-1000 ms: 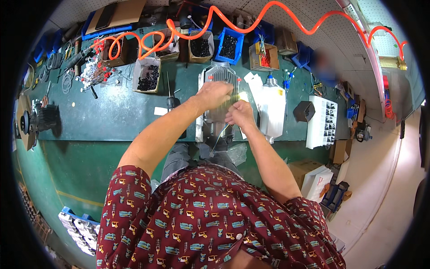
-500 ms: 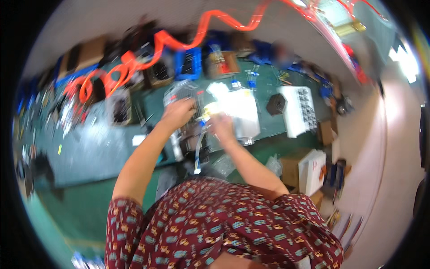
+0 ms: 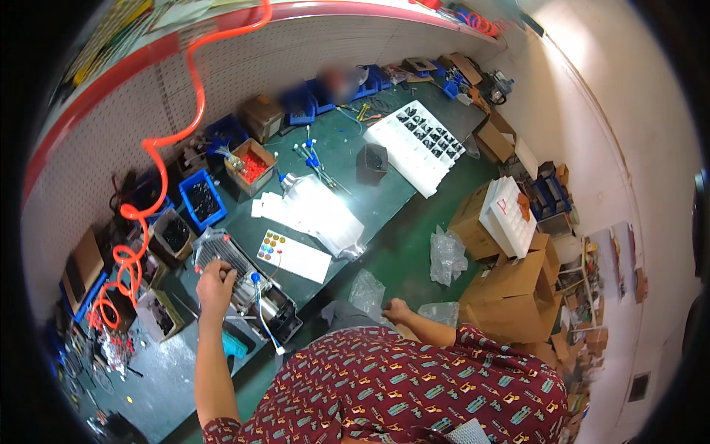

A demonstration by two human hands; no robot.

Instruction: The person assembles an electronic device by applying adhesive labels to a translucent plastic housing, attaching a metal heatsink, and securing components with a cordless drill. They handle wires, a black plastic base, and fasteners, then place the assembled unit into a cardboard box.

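My left hand (image 3: 215, 287) rests at the near left side of a metal unit with a finned grille (image 3: 225, 253), its fingers curled in. Whatever those fingers hold, if anything, is hidden. A cable with a blue cap and white plug (image 3: 261, 314) runs down over the unit's near end. Off the bench, above the floor by my lap, my right hand (image 3: 397, 311) is closed, and I cannot make out anything in it. Clear plastic bags (image 3: 367, 294) lie close to it. Beside the unit is a white sheet of round coloured stickers (image 3: 296, 257).
A silver metal housing (image 3: 322, 211) lies on the green bench. Behind it stand a box of red parts (image 3: 253, 167) and a blue bin of black parts (image 3: 201, 200). A white foam tray (image 3: 418, 144) is farther right. Cardboard boxes (image 3: 510, 292) stand on the floor; a coiled orange hose (image 3: 194, 89) hangs left.
The view has swung to the right. My right hand has left the unit and moved down beside my lap. My left hand stays at the unit.
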